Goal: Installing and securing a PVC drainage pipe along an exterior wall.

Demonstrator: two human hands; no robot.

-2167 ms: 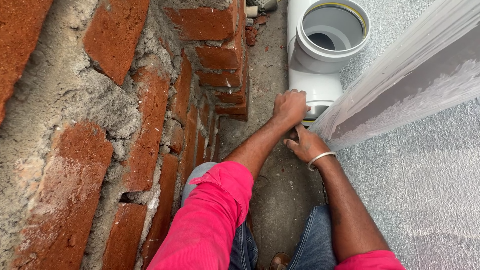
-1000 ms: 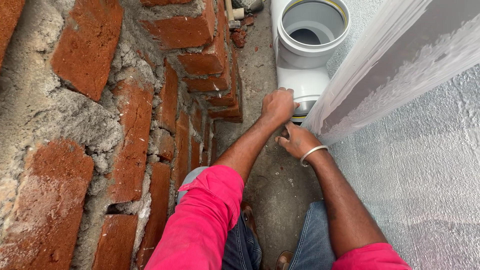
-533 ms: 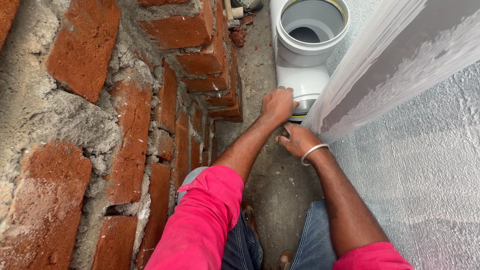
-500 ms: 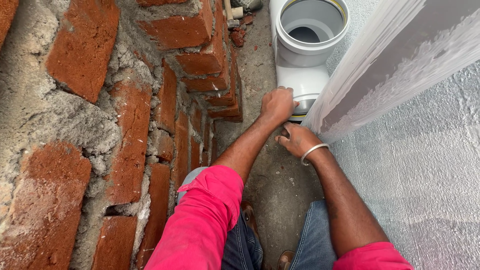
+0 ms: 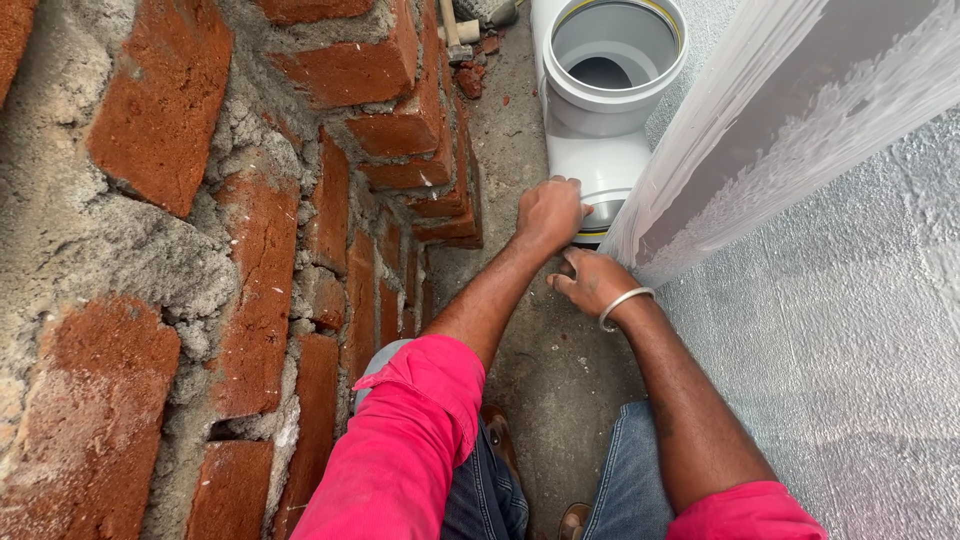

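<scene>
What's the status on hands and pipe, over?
Left hand closed on white plastic pipe fitting, lower end. Right hand beside it, grip unclear. Red brick wall close left.

The only open passage was a narrow strip of concrete floor between the rough brick wall on the left and the white textured wall on the right. A slanting white pipe cut across from the right. Ahead, the white pipe fitting filled nearly the whole gap. Both hands crowded its base; what lay beneath them seemed hidden.
</scene>
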